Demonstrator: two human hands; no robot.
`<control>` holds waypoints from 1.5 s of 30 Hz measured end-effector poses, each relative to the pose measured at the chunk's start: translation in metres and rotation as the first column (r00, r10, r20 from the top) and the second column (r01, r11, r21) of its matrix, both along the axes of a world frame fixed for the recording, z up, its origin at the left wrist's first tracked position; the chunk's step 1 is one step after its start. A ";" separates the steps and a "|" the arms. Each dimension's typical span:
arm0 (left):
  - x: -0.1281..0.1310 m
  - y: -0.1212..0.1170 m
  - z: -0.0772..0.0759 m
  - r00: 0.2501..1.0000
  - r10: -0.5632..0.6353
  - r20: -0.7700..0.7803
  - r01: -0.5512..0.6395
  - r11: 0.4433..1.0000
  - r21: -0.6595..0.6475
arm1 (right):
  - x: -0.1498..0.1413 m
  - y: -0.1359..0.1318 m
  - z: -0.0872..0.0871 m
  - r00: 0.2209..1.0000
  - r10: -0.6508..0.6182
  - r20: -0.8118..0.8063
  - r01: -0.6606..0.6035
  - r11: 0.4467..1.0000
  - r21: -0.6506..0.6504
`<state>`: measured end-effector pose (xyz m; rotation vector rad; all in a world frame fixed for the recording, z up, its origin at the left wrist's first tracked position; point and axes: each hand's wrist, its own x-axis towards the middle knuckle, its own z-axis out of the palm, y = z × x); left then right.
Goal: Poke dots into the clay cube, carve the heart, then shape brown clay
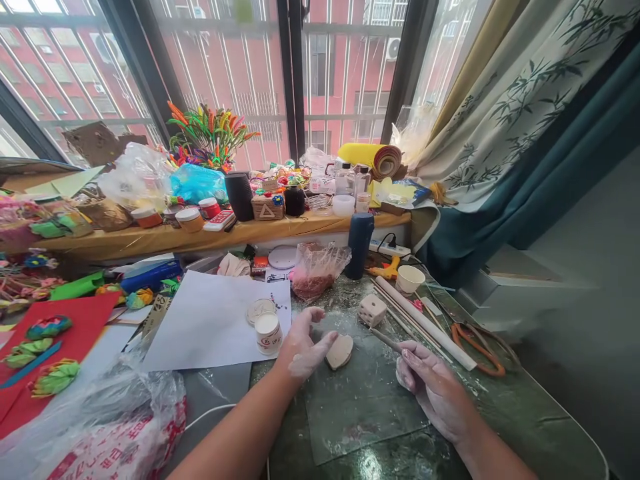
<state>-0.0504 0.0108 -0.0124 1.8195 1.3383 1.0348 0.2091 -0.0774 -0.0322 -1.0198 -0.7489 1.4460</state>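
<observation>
My left hand [306,347], dusted with white, holds nothing; its thumb and fingers are apart. Right beside its thumb lies a flat, pale piece of clay [340,353] on a dark, smeared board [365,407]. A thin stick-like modelling tool [386,339] is gripped in my right hand [433,383], between thumb and fingers. The tool's far end reaches the lower edge of a pale dice-shaped block [372,311] with dots pressed into it; I cannot tell whether they touch. A small white jar [269,332] stands left of my left hand.
White paper [200,320] lies under the jar and its lid [261,311]. Behind are a bag of reddish-brown material [315,283] and a dark blue bottle [360,247]. Sticks [410,320], a white tube [440,333], orange-handled scissors [480,350] and a paper cup [410,279] lie rightward.
</observation>
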 end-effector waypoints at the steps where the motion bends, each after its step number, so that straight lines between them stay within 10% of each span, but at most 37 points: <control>1: -0.001 -0.002 0.001 0.998 -0.036 -0.052 0.037 0.999 0.021 | 0.000 0.000 0.000 1.000 0.000 0.008 0.000 1.000 -0.002; 8: -0.012 -0.007 0.009 0.845 -0.384 -0.373 0.404 0.914 -0.027 | 0.001 0.001 -0.001 1.000 -0.007 -0.002 0.007 1.000 0.008; 25: -0.002 -0.012 0.014 0.808 -0.311 -0.500 0.363 0.932 0.007 | -0.018 -0.011 0.011 0.799 -0.095 0.594 0.075 0.996 0.057; 45: -0.005 -0.010 0.012 0.804 -0.404 -0.436 0.451 0.892 0.005 | -0.013 -0.007 -0.002 0.926 -0.189 0.327 0.178 0.982 0.061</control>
